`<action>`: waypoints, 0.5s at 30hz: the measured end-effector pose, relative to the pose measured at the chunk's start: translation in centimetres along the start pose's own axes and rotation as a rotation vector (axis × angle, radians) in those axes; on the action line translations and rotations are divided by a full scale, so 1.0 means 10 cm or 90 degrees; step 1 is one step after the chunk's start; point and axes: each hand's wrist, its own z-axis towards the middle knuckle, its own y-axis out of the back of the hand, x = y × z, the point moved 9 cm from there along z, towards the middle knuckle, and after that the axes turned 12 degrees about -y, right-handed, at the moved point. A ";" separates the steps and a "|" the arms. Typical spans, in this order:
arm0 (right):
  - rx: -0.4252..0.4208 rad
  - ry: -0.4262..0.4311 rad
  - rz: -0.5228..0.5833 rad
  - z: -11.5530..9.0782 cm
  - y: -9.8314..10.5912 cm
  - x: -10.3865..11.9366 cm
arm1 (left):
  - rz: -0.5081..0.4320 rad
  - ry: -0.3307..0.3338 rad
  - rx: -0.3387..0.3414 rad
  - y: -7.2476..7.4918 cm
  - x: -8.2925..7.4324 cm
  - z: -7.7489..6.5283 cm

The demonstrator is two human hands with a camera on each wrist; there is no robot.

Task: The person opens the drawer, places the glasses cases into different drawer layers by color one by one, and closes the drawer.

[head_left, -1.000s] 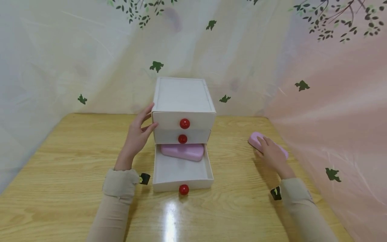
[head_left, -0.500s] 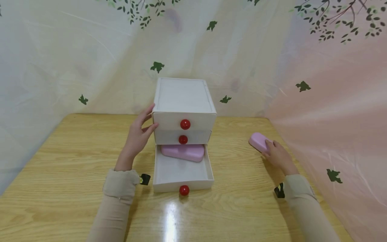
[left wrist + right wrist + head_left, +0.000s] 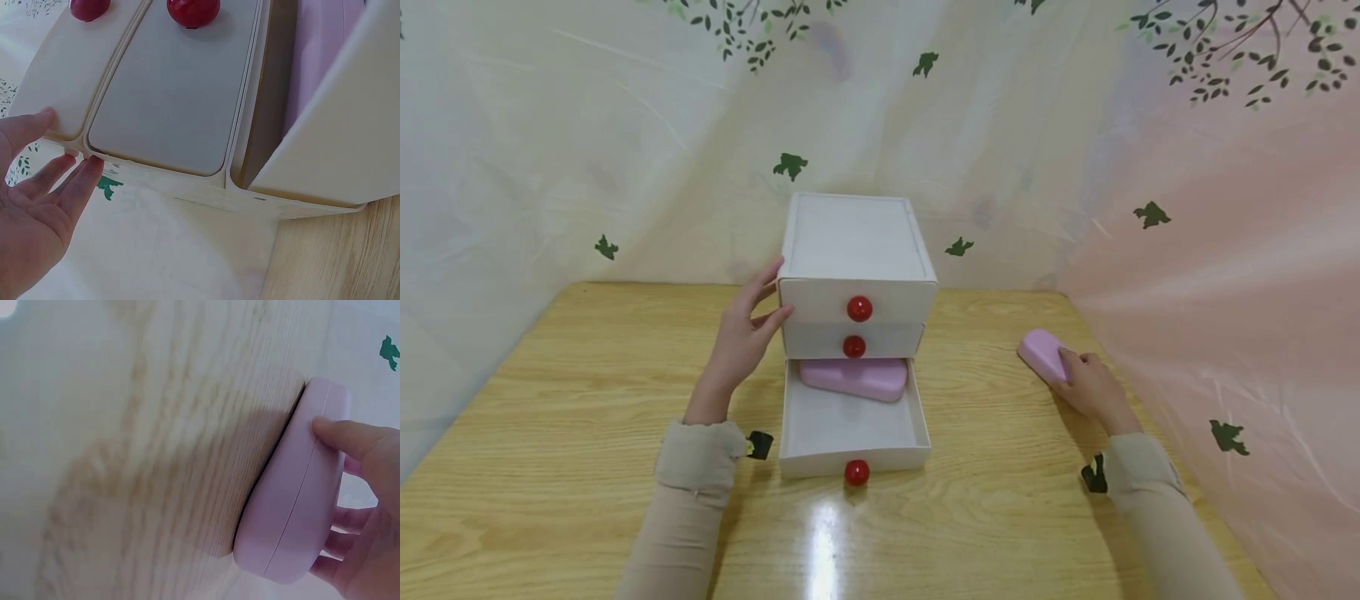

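Observation:
A white cabinet [image 3: 857, 237] with red-knobbed drawers stands mid-table. Its bottom drawer [image 3: 850, 429] is pulled out, and a pink glasses case [image 3: 854, 379] lies at the back of it, partly hidden under the drawers above. My left hand [image 3: 739, 346] holds the cabinet's left front corner; in the left wrist view, the thumb is on the front face and fingertips touch the side. At the table's right, my right hand [image 3: 1093, 387] grips the near end of a second pink glasses case [image 3: 1042, 353]. The right wrist view shows my thumb on this seamed case [image 3: 290, 494], fingers on its far side.
The wooden table [image 3: 985, 500] reaches back to a pale cloth backdrop [image 3: 692, 150] printed with leaves and birds. On the right, a pinkish cloth [image 3: 1247, 308] hangs close along the table's edge. The red knob [image 3: 857, 472] of the pulled-out drawer juts toward me.
My right hand has slid from over the middle of the case to its near right end and now grips it there. The left hand, cabinet and drawer stay put.

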 end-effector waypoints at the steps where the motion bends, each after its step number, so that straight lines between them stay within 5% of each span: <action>1: 0.002 -0.001 -0.003 0.00 0.00 0.00 | 0.001 0.001 0.000 0.00 0.00 0.00; 15: 0.010 0.024 -0.016 -0.18 -0.02 0.19 | -0.002 0.015 -0.002 -0.01 0.01 0.00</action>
